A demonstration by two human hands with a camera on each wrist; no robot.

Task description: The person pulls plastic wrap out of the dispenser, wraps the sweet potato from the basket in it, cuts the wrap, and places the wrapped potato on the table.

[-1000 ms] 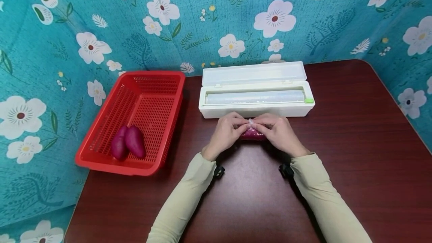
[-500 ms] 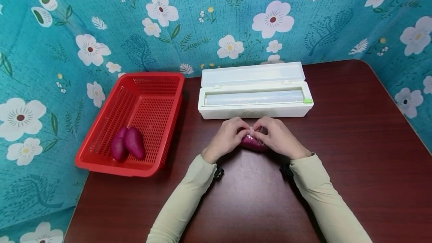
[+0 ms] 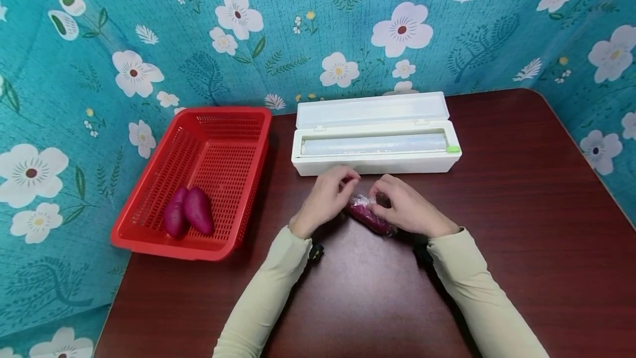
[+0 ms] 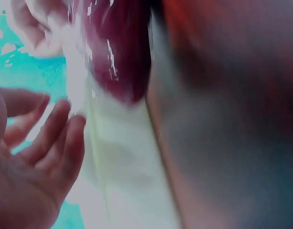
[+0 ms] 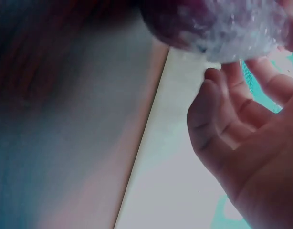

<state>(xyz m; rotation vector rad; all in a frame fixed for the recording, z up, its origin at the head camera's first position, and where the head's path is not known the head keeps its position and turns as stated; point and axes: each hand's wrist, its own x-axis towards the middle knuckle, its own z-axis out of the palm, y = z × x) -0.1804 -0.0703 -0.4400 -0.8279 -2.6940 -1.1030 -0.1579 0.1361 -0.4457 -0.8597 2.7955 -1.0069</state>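
Observation:
A purple sweet potato (image 3: 365, 214) in clear, shiny plastic wrap lies at a slant between the two hands in the head view. The right hand (image 3: 407, 206) holds it at the wrap, with thumb and forefinger bent around the near right part of its upper side. Off its left end, the left hand (image 3: 328, 198) has loosely bent fingers with nothing between them. In the left wrist view those fingers (image 4: 72, 138) sit apart from the wrapped sweet potato (image 4: 122, 57). Crumpled wrap (image 5: 246, 33) covers the end seen in the right wrist view.
Behind the hands stands a white plastic-wrap box (image 3: 377, 166), lid raised, with a roll (image 3: 372, 144) inside and a green slider (image 3: 452, 149) at its right. On the left, a red basket (image 3: 250, 181) contains two unwrapped sweet potatoes (image 3: 199, 211). A flowered curtain hangs behind the table.
Both hands pinched the gathered wrap above the sweet potato; now the left hand has let go and moved slightly left. The sweet potato has come nearer and turned to a slant.

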